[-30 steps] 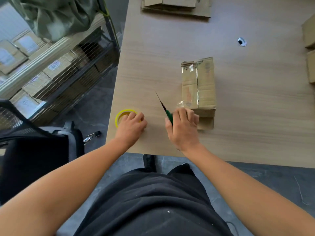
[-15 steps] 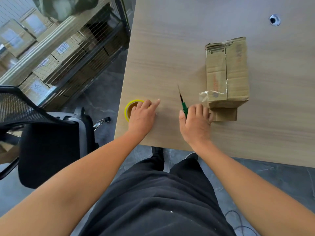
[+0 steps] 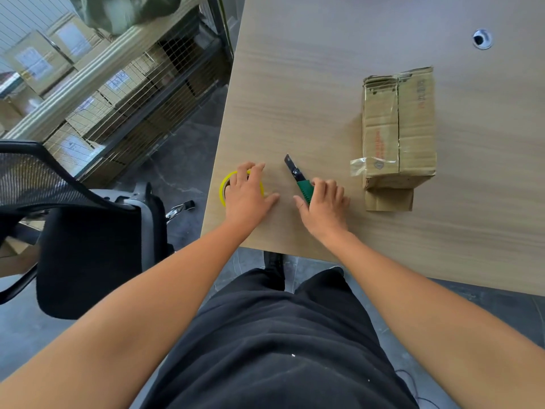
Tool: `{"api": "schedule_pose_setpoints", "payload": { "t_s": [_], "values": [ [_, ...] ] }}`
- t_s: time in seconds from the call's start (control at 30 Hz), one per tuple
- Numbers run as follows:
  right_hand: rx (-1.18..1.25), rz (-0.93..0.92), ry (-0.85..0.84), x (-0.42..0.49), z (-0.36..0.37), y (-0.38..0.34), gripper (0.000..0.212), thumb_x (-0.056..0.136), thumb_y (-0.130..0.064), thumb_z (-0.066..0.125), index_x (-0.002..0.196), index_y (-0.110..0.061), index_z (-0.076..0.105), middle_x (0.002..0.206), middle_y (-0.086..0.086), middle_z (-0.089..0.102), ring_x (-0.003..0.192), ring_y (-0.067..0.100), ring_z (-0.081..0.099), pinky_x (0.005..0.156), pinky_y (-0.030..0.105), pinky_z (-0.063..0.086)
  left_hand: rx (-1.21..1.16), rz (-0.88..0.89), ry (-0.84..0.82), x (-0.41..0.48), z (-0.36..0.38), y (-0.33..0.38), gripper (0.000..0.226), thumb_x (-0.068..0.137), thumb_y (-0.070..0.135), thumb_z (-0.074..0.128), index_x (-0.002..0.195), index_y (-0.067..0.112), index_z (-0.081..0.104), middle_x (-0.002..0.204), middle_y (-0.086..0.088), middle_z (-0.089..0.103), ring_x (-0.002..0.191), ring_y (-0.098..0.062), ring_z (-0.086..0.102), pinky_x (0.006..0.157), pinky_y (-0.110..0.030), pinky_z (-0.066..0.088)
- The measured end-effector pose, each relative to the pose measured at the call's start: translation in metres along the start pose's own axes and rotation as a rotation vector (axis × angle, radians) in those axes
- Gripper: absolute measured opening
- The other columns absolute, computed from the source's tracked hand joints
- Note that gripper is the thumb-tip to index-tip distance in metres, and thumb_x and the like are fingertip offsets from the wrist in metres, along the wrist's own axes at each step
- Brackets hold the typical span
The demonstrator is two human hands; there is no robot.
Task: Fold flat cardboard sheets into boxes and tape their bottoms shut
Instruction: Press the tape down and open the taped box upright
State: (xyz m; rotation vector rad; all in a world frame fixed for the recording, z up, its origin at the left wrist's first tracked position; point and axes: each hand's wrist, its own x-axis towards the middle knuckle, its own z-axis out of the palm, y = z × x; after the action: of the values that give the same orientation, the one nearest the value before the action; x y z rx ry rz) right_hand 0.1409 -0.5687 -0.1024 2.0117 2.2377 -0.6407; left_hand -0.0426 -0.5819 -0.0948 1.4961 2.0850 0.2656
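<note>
The cardboard box (image 3: 398,128) lies on the table (image 3: 295,84), well right of centre, its long axis running away from the person. Its flap seam faces up with clear tape along it, and a loose tape tail (image 3: 358,167) sticks out at the near-left corner. At the near end 1 flap juts out below the body of the box.

The right hand (image 3: 324,205) is the nearer of the 2: the box sits just beyond it and to its right, not touching. Its fingers are curled round the green handle of a utility knife (image 3: 300,183), the blade out and pointing away and slightly left, away from the box. Any reach for the box or its tape tail would go forward and right, and with the blade exposed the knife likely wants putting down first.

The left hand (image 3: 249,193) rests on a yellow-rimmed tape roll (image 3: 225,184) near the table's left edge, fingers spread across the top and thumb stretched out on the wood. Whether the fingertips hook the far rim is hard to tell from here.

Off the table to the left stand a black mesh chair (image 3: 73,231) and a wire shelf (image 3: 118,93) stacked with boxes.
</note>
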Motion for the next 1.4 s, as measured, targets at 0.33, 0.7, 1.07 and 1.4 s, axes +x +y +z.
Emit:
{"api": "schedule_pose_setpoints", "payload": {
  "t_s": [0.33,0.7,1.07,1.4],
  "values": [
    [0.326,-0.286,0.613,-0.039,-0.138,0.042,0.033,0.093,-0.024,0.056,0.116,0.0,0.058,0.114,0.011,0.06,0.11,0.026,0.054,0.104,0.021,0.029,-0.24,0.336,0.235,0.013,-0.028,0.098,0.05,0.094,0.041,0.06,0.132,0.009,0.058,0.136,-0.009,0.057,0.128,-0.031,0.048,0.111,-0.037,0.034],
    [0.926,-0.024,0.096,0.026,-0.138,0.151,0.08,0.095,-0.05,0.048,0.16,-0.016,0.015,0.164,0.0,0.027,0.149,0.006,0.028,0.122,0.03,0.026,-0.824,0.147,0.0,0.02,0.035,0.243,0.075,0.104,0.023,0.05,0.16,0.015,0.001,0.168,0.004,-0.004,0.152,-0.002,0.0,0.122,-0.017,0.005],
    [0.983,-0.114,0.097,0.049,-0.135,0.206,0.071,0.095,-0.048,0.05,0.151,-0.008,0.035,0.143,0.007,0.052,0.134,0.015,0.051,0.111,0.041,0.043,-0.569,0.051,0.171,0.053,0.03,0.283,0.062,0.095,0.034,0.062,0.146,0.013,0.034,0.139,0.002,0.043,0.13,-0.015,0.045,0.109,-0.028,0.038],
    [0.913,-0.157,0.027,0.069,-0.146,0.232,0.076,0.094,-0.054,0.049,0.155,-0.012,0.032,0.153,0.004,0.046,0.141,0.01,0.043,0.117,0.034,0.036,-1.098,-0.114,-0.049,0.135,0.039,0.305,0.018,0.1,0.031,0.057,0.094,0.014,0.056,0.086,0.0,0.065,0.079,-0.013,0.06,0.074,-0.032,0.052]
  ]
}}
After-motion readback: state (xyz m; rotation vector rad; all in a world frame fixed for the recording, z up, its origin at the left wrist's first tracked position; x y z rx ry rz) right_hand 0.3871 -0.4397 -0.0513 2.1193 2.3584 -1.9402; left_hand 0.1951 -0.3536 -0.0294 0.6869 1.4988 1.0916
